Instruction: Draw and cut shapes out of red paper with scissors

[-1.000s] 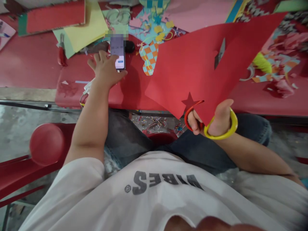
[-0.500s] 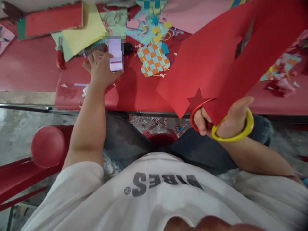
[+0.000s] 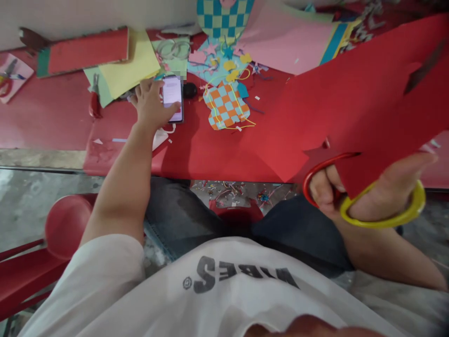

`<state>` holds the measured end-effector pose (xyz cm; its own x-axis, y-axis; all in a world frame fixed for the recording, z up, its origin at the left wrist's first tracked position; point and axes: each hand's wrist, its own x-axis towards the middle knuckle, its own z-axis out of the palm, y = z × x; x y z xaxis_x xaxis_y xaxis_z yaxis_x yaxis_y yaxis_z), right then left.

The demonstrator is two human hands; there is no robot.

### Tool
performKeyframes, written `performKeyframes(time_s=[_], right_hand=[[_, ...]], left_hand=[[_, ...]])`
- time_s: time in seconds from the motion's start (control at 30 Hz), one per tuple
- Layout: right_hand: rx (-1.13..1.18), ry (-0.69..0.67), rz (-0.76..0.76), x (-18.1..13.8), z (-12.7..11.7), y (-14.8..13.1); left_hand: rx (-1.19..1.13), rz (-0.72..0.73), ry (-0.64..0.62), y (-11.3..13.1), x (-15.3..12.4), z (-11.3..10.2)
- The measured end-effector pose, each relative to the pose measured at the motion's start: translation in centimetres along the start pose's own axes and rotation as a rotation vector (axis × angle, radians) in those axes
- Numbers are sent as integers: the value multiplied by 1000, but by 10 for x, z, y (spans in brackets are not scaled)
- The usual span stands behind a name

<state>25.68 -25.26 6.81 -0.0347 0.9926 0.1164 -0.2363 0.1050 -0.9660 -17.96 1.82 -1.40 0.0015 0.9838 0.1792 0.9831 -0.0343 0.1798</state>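
My left hand (image 3: 151, 104) reaches out over the red table (image 3: 49, 117), fingers spread, thumb touching the lit screen of a phone (image 3: 172, 95) that lies flat. My right hand (image 3: 372, 192) is low at the right, closed in the red and yellow handles of a pair of scissors (image 3: 365, 196). The scissors' blades are in a large red paper sheet (image 3: 354, 107), which has a star-shaped hole near my fingers and a slit near its top right.
An orange-and-blue woven paper heart (image 3: 227, 105) lies right of the phone. Yellow paper (image 3: 128, 63), pink paper (image 3: 280, 42), a red book (image 3: 84, 49) and scraps crowd the back. Another pair of scissors (image 3: 94, 100) lies left of my hand. A red chair (image 3: 66, 224) stands at my left.
My right hand with scissors and red sheet has swung right and nearer the camera. My left hand stays at the phone. The view has shifted, showing more of the table's back.
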Motion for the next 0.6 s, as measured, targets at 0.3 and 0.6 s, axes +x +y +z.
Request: performKeyframes(time_s=[0.3, 0.6], right_hand=[[55, 47, 151, 4, -15, 3], [44, 176, 231, 6, -9, -2]], left_hand=[[13, 18, -48, 1, 8, 7], [20, 59, -23, -9, -5, 3]])
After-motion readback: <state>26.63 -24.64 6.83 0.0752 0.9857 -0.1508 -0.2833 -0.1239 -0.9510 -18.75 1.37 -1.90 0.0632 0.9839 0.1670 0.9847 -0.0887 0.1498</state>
